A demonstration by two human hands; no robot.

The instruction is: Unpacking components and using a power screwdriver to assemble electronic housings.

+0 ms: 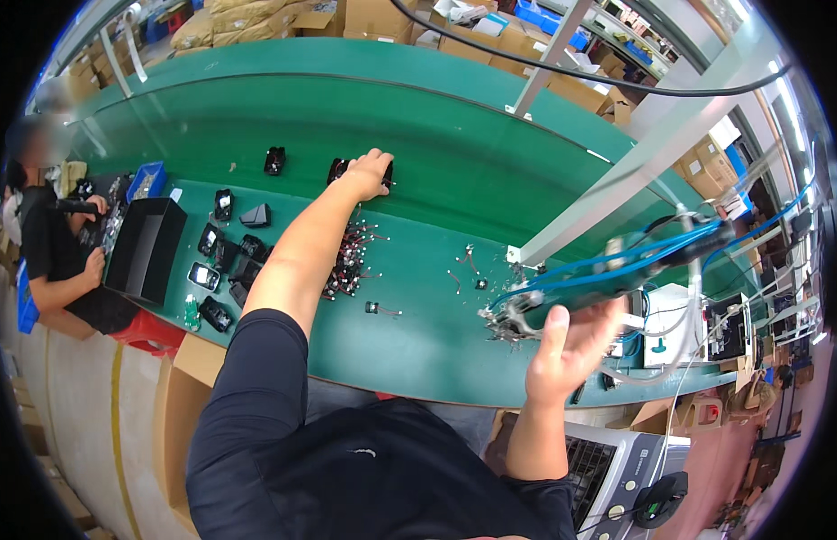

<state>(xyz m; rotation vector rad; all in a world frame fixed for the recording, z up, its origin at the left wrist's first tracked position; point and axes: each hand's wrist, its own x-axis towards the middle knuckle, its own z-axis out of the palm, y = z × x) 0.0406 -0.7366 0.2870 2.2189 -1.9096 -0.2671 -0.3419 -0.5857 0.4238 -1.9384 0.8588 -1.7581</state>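
My left hand (369,173) reaches far forward, its fingers curled over a small black plastic housing (339,168) on the green surface; the hand hides most of it. My right hand (573,351) is raised at the right, thumb up and fingers apart, close to a hanging dark tool with blue hoses (607,279). The tool is blurred, and I cannot tell whether the fingers touch it. Below my left hand lies a pile of small parts with red, black and white wires (351,261). One single wired part (373,308) lies apart from it.
Several black housings (205,275) and a black bin (147,247) stand left, beside a co-worker (67,252). Another housing (274,160) sits farther back. A white post (607,180) rises at the right; a black cable (598,76) crosses above. A cardboard box (184,396) is below left.
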